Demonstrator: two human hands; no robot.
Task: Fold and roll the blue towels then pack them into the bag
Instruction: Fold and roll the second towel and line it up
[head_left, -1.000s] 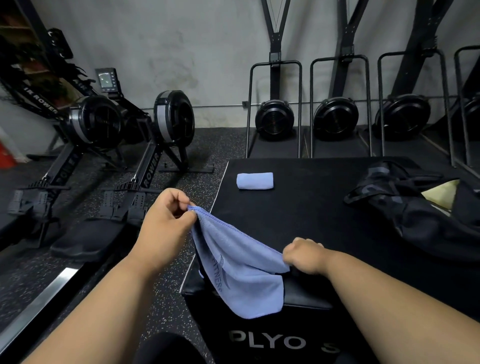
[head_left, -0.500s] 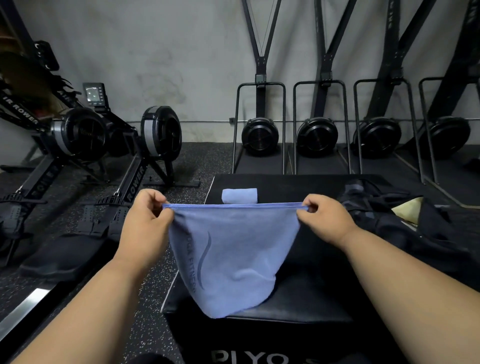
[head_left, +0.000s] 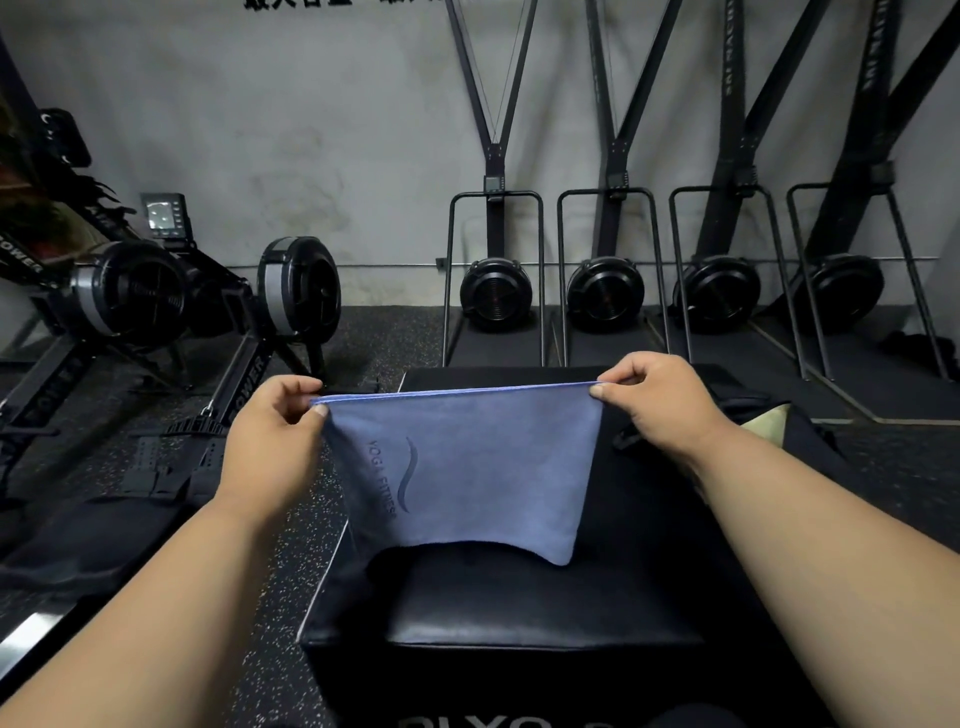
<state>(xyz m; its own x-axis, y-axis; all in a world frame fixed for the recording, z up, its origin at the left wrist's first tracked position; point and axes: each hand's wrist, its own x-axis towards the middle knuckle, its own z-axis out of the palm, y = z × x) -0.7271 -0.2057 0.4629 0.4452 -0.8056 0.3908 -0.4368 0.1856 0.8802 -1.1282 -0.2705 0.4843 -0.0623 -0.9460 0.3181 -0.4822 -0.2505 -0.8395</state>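
Observation:
A blue towel (head_left: 467, 467) with a dark wave logo hangs stretched flat in the air above the black plyo box (head_left: 519, 608). My left hand (head_left: 275, 426) pinches its upper left corner and my right hand (head_left: 660, 400) pinches its upper right corner, so the top edge runs taut between them. The lower edge curls just above the box top. The black bag (head_left: 800, 431) lies on the box at the right, mostly behind my right arm, with a pale yellow-green patch showing inside. The rolled towel seen earlier is hidden behind the held one.
Two rowing machines (head_left: 156, 312) stand on the speckled rubber floor to the left. Several ski-trainer machines (head_left: 498, 291) with metal frames line the grey wall behind the box. A dark mat lies on the floor at the lower left.
My hands have lifted the towel from a loose bunch and pulled it out flat by its top corners. The view has tilted up, and the rolled towel is now covered.

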